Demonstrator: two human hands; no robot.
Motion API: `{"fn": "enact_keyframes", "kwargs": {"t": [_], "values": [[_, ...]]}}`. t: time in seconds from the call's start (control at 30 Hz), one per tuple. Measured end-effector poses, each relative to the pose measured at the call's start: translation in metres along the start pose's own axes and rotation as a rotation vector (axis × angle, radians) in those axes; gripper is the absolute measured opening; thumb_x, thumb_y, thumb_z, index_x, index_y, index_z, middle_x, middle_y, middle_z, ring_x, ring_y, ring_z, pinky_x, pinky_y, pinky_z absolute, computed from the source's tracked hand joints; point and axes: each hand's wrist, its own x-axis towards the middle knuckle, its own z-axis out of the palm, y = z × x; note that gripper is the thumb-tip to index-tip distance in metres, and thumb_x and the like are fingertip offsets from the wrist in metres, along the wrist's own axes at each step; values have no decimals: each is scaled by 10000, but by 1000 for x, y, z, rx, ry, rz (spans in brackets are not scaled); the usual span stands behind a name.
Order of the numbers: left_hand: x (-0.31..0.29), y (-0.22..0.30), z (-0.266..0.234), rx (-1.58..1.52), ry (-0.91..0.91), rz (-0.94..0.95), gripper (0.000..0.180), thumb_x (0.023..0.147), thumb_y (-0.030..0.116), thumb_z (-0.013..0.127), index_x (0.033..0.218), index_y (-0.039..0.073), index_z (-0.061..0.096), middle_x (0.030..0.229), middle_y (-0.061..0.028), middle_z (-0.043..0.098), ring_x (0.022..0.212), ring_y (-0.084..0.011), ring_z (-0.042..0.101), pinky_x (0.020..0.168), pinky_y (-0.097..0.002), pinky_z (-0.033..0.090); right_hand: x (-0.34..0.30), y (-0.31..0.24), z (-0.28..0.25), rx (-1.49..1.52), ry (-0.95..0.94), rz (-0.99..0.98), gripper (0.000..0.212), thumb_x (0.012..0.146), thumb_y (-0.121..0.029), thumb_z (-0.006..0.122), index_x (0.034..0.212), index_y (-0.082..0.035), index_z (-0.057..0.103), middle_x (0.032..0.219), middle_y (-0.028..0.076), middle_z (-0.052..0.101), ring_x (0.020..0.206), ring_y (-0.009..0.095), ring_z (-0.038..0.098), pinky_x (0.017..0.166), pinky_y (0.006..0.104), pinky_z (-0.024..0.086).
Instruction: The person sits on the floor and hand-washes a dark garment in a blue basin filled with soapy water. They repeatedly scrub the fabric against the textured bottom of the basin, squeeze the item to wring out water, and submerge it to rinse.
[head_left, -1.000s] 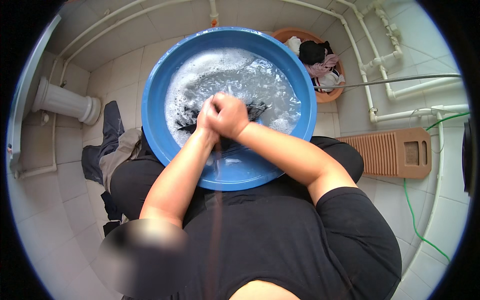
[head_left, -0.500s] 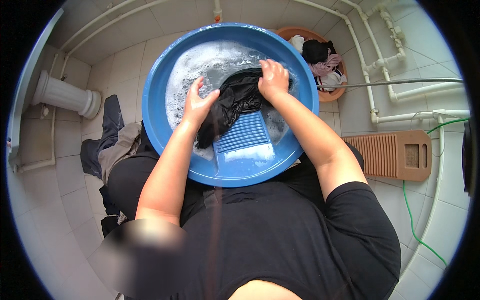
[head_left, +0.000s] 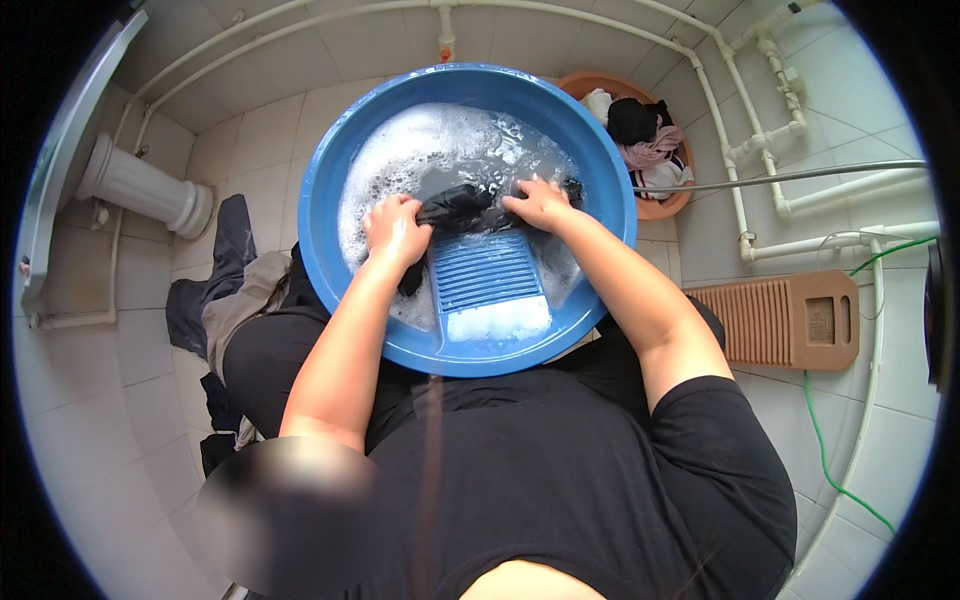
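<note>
A wet black garment lies partly sunk in the soapy water of a round blue basin. My left hand has its fingers curled over the garment's left end. Its right end is gripped by my right hand, fingers bent down at the waterline. Between my hands, the cloth runs along the top of the blue ridged washboard that slopes into the basin. Part of the garment is under water and foam, and my fingertips are partly hidden.
Behind the basin on the right stands an orange-brown tub of clothes. A brown washboard lies at right near a green hose. Dark and beige clothes lie on the floor at left, near a white pedestal. White pipes line the walls.
The black garment has been lowered from over the washboard into the water and lies more level. My right hand has moved down towards me, and my left hand has closed onto the cloth.
</note>
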Motion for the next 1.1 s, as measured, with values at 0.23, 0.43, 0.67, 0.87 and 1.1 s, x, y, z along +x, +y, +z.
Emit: {"fn": "enact_keyframes", "kwargs": {"t": [0.23,0.43,0.67,0.87,1.1], "values": [[-6,42,-53,-1802,-137,87,286,884,64,524,1167,35,493,1073,-75,576,968,-169,556,891,-316,428,-46,-49,-34,1575,-231,371,748,809,-530,510,1377,-101,279,1421,161,284,1282,391,291,1029,580,181],[-26,59,-71,-2283,-450,301,349,879,52,486,1227,71,459,1216,-99,520,1143,-238,483,1002,-400,353,-49,-60,-49,2125,-551,160,589,863,-528,425,1211,-59,496,1243,162,503,1147,339,475,945,550,361],[-12,30,-57,-2528,-532,101,474,773,257,504,1202,55,508,1254,-103,517,1187,-265,452,1018,-417,309,-60,-62,-44,2355,-377,125,413,893,-298,383,1119,-5,566,1163,154,570,1071,281,549,959,427,419],[-11,25,-3,-1965,-410,-301,621,840,538,518,1234,59,493,1244,-83,526,1138,-233,484,983,-381,356,-68,-78,-33,2294,-785,12,491,851,-350,298,1042,-31,619,1087,144,607,1007,284,572,939,433,414],[-8,20,6,-1738,-279,-355,521,807,324,650,1214,31,511,1159,-116,573,1051,-216,546,898,-354,433,-39,-29,-22,1604,-556,208,355,854,-345,482,954,-37,628,1001,132,633,928,211,604,840,328,467]]}}
